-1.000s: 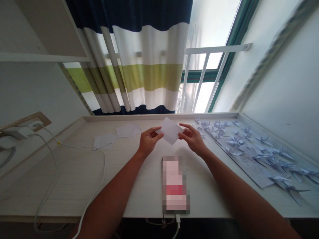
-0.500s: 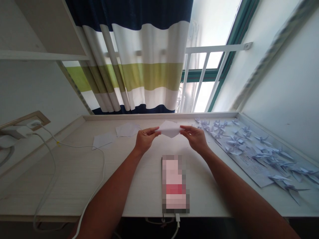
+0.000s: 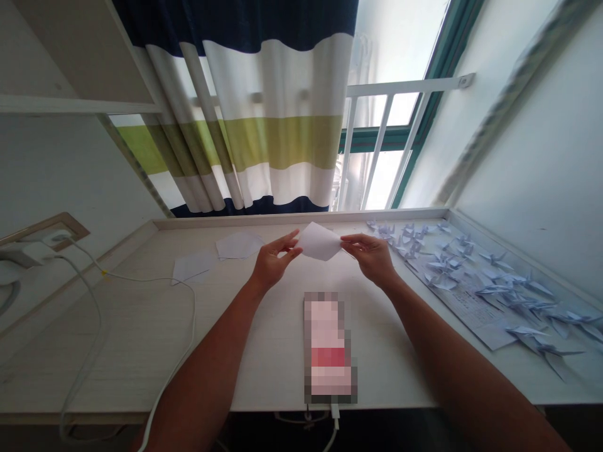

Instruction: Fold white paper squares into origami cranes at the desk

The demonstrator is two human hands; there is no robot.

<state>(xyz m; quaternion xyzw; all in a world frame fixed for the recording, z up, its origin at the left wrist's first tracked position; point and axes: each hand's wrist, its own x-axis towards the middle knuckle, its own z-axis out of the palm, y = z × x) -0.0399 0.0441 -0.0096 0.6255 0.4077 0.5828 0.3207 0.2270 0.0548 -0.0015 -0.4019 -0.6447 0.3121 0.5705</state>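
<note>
Since half a second ago the white paper sheet (image 3: 320, 242) has tipped up from nearly edge-on, so its face and a peaked upper corner now show; both hands have kept their places above the desk (image 3: 141, 326).

The left hand (image 3: 273, 263) pinches the sheet's left corner between thumb and fingertips, index finger stretched up along the paper edge. The right hand (image 3: 373, 257) pinches the right corner the same way, its other fingers curled. The sheet hangs in the air between them, clear of the desktop, just beyond the far end of a phone (image 3: 328, 348) that lies flat near the front edge with a cable plugged into its near end.

Two loose white paper sheets lie on the desk to the left of the hands: one (image 3: 191, 267) nearer the white charging cable (image 3: 188, 314), the other (image 3: 238, 245) closer to the back rim. The cable loops across the left part of the desk from a wall plug (image 3: 28, 254) and drops over the front edge.

On the right, a crowd of folded paper cranes (image 3: 471, 276) spreads from the back rim toward the front right corner, too many and too small to count surely, many resting on one printed sheet (image 3: 475, 314). Between the phone and the cranes, and between the phone and the cable, bare desktop lies open. A raised rim runs along the back, under a striped curtain (image 3: 264, 125) and a white window rail (image 3: 405, 88).
</note>
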